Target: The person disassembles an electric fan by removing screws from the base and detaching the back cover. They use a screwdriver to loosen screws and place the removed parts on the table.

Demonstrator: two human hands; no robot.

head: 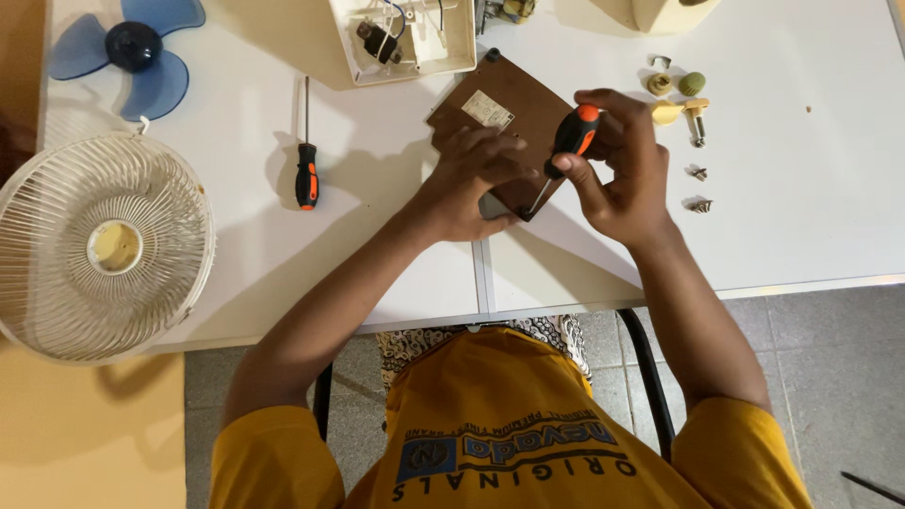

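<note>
The right hand grips a screwdriver, tip on the brown panel. The left hand presses flat on that panel. A second screwdriver lies left of the panel; screws lie to its right.

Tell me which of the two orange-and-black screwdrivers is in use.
The one in the right hand, its tip on the brown panel corner. The other screwdriver lies untouched on the white table, left of both hands.
</note>
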